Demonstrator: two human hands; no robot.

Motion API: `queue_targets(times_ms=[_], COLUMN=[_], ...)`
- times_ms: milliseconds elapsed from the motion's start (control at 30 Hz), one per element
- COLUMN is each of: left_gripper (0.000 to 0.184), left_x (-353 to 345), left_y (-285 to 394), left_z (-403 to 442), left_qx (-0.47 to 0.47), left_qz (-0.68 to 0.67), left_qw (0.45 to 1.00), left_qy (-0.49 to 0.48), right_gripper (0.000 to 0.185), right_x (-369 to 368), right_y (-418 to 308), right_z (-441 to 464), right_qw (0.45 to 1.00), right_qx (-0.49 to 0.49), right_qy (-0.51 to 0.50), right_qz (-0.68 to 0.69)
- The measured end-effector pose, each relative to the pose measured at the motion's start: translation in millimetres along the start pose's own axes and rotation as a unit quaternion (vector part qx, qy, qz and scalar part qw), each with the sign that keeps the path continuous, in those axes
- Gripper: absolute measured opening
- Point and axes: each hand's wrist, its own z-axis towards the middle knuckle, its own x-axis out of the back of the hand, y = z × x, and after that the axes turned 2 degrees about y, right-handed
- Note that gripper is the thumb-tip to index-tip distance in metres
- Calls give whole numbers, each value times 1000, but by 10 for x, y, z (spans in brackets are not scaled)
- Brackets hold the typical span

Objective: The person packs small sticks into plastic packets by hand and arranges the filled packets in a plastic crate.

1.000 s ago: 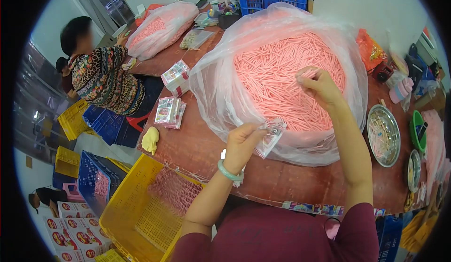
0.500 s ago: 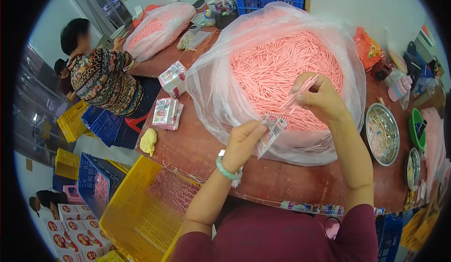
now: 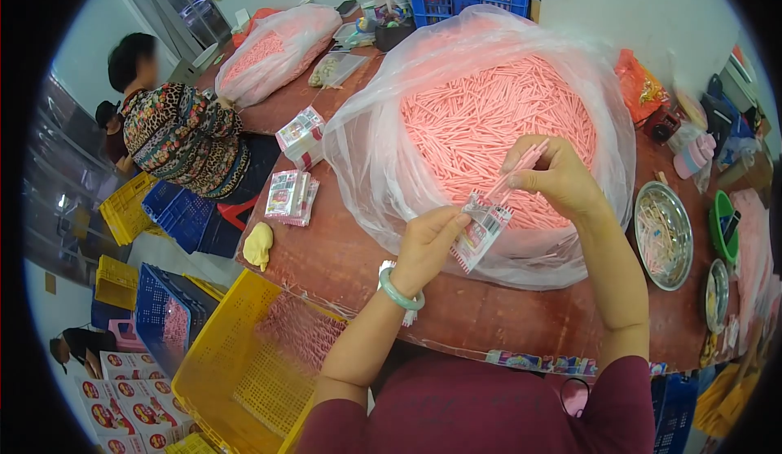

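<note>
My left hand [image 3: 430, 246] pinches the edge of a small printed plastic packet [image 3: 482, 232], whose upper end faces my right hand. Between the thumb and fingers of my right hand [image 3: 558, 177] are a few thin pink sticks [image 3: 528, 161], tilted with their lower ends at the top of the packet. Whether the tips are inside the packet I cannot tell. Behind both hands a large clear plastic bag [image 3: 366, 144] lies wide open, full of loose pink sticks [image 3: 497, 112].
Stacks of printed packets [image 3: 287, 195] and a yellow lump [image 3: 258, 245] lie on the left. A yellow crate [image 3: 244, 364] stands below the table edge. Metal bowls [image 3: 664, 234] and a green basket [image 3: 723, 224] are at the right. A co-worker [image 3: 183, 132] sits at the far left.
The pink sticks in my right hand have come down to the packet's top. My left hand has turned the packet and moved it slightly right. The co-worker's arm has lowered.
</note>
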Motion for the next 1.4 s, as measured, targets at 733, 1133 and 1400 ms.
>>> queue_targets(times_ms=[733, 1133, 1400], left_gripper=[21, 16, 31], left_x=[-400, -427, 85], left_y=[-20, 69, 204], left_z=[624, 996, 794], left_qx=[-78, -42, 6], left_qz=[-37, -181, -76], left_qw=[995, 983, 991], left_qy=[48, -1, -110], right_gripper=[32, 45, 33], right_x=[193, 391, -128], right_y=[-236, -325, -102], right_z=[144, 322, 292], right_qw=[972, 936, 959], right_qx=[29, 24, 120], right_qy=[7, 21, 66], right_qz=[-233, -350, -248])
